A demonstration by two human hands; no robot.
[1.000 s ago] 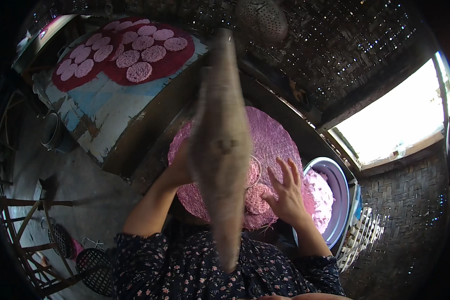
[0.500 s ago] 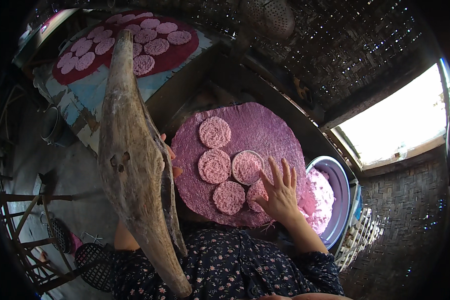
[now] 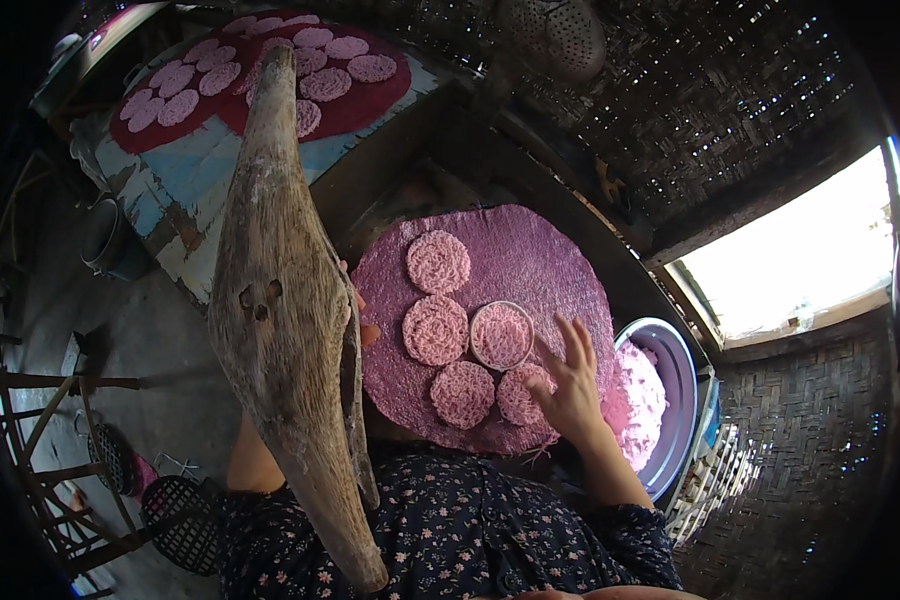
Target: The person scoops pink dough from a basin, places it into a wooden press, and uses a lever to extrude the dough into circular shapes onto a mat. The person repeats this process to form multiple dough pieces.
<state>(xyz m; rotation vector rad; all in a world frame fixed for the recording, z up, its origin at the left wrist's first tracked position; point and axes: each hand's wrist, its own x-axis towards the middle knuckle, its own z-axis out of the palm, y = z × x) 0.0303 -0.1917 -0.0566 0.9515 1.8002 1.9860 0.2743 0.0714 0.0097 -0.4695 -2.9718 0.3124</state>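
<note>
1. Fingers (image 3: 570,345) of the right hand (image 3: 570,395) are spread wide and hold nothing; they rest on the near right edge of the round purple mat (image 3: 530,260), touching the lowest right pink disc (image 3: 523,393). Fingers of the left hand (image 3: 362,325) are mostly hidden behind the long dried husk (image 3: 285,320), so I cannot tell how they are set, though that hand seems to carry the husk.
2. That husk stands tilted across the left of the view, lifted off the mat.
3. On the mat lie five pink lacy discs; one sits inside a small ring mould (image 3: 501,335).
4. A purple basin (image 3: 670,390) of pink shreds stands just right of the mat.
5. Judged step: pressing and laying out discs; the next disc calls for bare mat and a gentle touch.
</note>
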